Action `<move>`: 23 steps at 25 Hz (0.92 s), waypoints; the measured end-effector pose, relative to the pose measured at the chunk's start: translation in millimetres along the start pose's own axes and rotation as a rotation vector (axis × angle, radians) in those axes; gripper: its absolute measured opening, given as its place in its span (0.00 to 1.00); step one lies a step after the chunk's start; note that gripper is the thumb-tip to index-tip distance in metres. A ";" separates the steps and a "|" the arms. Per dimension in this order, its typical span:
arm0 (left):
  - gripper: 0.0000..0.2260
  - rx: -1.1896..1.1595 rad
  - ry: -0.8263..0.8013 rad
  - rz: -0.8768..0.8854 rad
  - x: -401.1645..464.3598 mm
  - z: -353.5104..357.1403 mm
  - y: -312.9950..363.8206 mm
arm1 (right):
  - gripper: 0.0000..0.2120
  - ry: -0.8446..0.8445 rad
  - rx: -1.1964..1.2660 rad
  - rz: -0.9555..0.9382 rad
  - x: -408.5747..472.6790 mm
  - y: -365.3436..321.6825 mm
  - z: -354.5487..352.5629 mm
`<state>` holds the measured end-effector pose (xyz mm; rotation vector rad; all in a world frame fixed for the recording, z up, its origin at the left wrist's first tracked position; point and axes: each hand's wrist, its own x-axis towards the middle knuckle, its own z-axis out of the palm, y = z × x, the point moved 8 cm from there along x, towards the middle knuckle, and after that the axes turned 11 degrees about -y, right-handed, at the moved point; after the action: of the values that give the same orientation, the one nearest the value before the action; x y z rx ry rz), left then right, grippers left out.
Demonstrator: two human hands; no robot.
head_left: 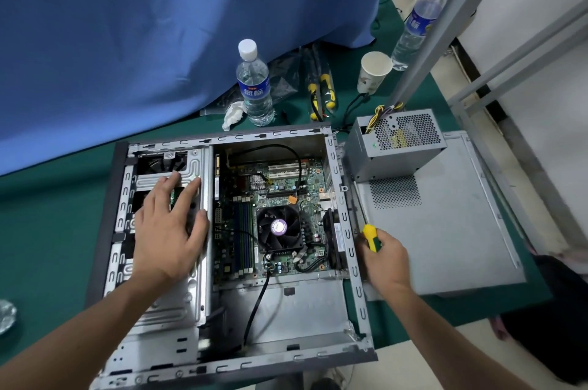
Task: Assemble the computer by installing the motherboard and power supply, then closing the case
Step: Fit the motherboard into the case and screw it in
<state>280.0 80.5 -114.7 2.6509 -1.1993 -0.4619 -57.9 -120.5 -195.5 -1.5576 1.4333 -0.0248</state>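
Left hand [168, 224] flat, fingers straight, on drive cage [165, 303] — right hand [383, 259] grips screwdriver [370, 235] beside case [353, 262]; board [286, 198] seated, supply [394, 141] outside.

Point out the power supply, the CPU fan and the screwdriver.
power supply [401, 148]: head view, on its grey side wall below the perforated top.
CPU fan [279, 225]: head view, on the purple hub label.
screwdriver [371, 236]: head view, on the yellow handle above the right hand's grip.

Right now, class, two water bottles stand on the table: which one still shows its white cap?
The water bottle beside the crumpled tissue, behind the case. The other bottle, far right, is partly hidden by a metal post.
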 end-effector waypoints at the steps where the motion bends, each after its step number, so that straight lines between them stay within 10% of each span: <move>1: 0.26 -0.001 -0.003 0.000 -0.5 0.1 0.6 | 0.04 0.015 0.026 -0.023 -6.2 -5.1 -6.5; 14: 0.23 -0.016 -0.204 -0.041 -0.5 -23.4 40.3 | 0.03 -0.150 0.309 -0.220 -76.7 -137.7 -31.5; 23: 0.08 -0.799 -0.323 0.429 -44.1 -60.4 151.1 | 0.06 -0.499 0.421 -0.186 -114.0 -170.9 21.3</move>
<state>169.1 18.2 -4.1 1.6407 -1.2622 -1.0451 47.8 -50.3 -32.6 -1.2292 0.8253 -0.0418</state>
